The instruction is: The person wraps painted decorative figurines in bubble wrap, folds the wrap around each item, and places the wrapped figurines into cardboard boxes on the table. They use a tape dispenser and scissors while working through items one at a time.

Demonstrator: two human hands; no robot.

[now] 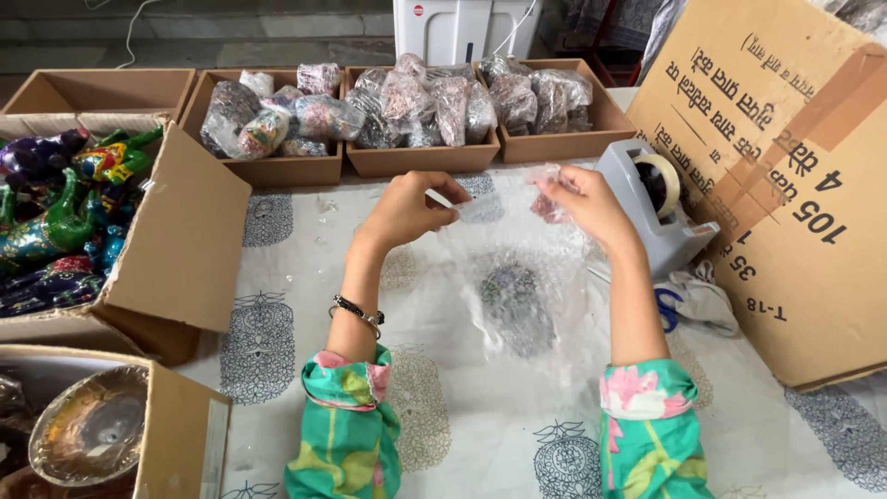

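Both hands are raised over the printed tablecloth (443, 416), stretching the top of a bubble-wrap sheet (517, 277) between them — the left hand (407, 208) pinches one upper edge, the right hand (582, 205) grips the other along with what may be a strip of tape, though the clear plastic makes that hard to read. A small dark painted piece (516, 300) hangs low inside the wrap. With only two fingertip holds, it could slide out of the loose bottom onto the table — or the film could tear. The tape dispenser (656, 208) sits just beside the right hand.
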